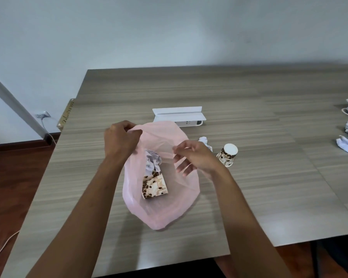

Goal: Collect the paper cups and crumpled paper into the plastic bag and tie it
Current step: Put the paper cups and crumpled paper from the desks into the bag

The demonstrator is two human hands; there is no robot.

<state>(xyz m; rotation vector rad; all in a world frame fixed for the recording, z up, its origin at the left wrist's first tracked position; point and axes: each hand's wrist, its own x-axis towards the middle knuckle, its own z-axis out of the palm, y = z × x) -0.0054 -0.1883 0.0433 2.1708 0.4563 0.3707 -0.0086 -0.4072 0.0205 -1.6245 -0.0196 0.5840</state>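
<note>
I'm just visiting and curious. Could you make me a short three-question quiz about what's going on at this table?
1. True or false: the pink plastic bag already holds a paper cup.
2. Which hands grip the bag's rim? A) left hand only B) right hand only C) both
3. Fill in: the upside-down cup stands on the table beside a piece of crumpled ____.

Key: 1 true; 2 C; 3 paper.
</note>
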